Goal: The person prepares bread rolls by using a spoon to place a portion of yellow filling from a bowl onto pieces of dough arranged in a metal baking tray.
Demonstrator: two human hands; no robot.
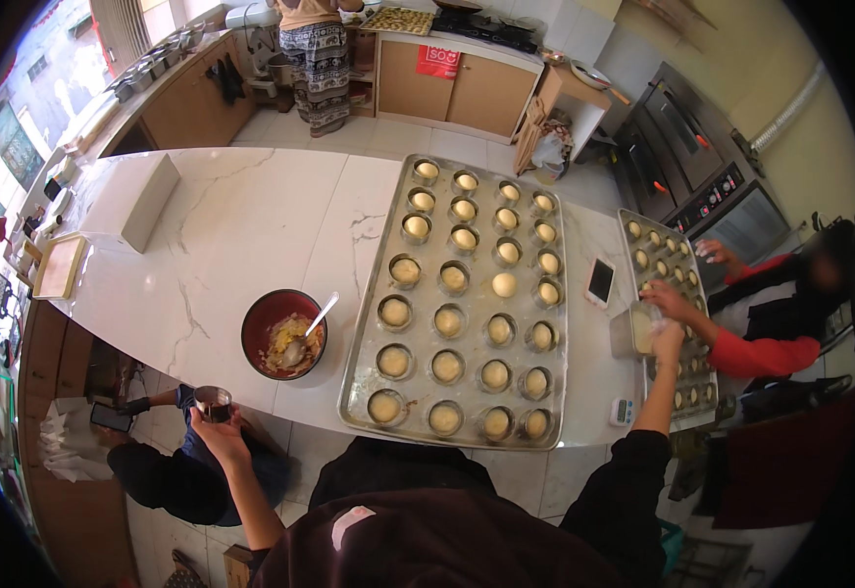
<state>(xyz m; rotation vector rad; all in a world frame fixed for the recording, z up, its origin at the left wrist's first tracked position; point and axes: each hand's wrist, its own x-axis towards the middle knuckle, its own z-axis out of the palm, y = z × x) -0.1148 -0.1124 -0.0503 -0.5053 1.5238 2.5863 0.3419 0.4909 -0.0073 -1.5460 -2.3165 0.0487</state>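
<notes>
My left hand [220, 431] is closed around a small round metal ring mould [214, 400], held off the table's near edge below a dark red bowl [259, 338]. A spoon [302, 338] rests in the bowl's yellowish filling. On a large metal tray [481, 181], rows of pale dough balls sit in metal rings. One dough ball [504, 285] has no ring around it. My right hand [669, 339] reaches to the right beside a pale rectangular container [631, 331]; its fingers are partly hidden. A co-worker's hand [671, 300] is just beyond it.
A second tray [699, 404] of ringed dough lies at the right, beside a red-sleeved co-worker. A phone [599, 282] and a small timer [623, 411] are on the table. Another person [192, 461] is low at the left. An oven [682, 147] stands far right.
</notes>
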